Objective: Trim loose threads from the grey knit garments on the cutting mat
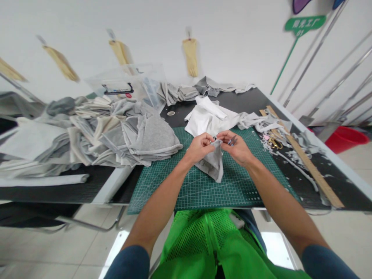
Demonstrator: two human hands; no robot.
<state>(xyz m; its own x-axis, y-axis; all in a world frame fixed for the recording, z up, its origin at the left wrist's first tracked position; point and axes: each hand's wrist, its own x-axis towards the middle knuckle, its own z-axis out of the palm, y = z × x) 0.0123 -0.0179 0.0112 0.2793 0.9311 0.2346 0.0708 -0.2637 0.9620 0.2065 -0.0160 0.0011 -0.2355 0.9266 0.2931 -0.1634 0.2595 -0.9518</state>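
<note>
A small piece of grey cloth (213,164) hangs by its upper edge between my hands, over the green cutting mat (162,182). My left hand (200,146) pinches its top edge from the left. On the other side, my right hand (236,150) has thumb and fingertips closed at the same edge. Metal blades, which look like thread snips (232,140), stick out from the right hand; their handles are hidden in it. Just behind the hands lies a crumpled white cloth (210,114), partly on the mat.
Stacked grey and cream fabric pieces (148,133) cover the left side. A clear plastic box (157,83) stands behind them. To the right lie a wooden ruler (312,164), gold-handled scissors (274,144) and fabric scraps (305,145). A red bucket (345,140) is on the floor.
</note>
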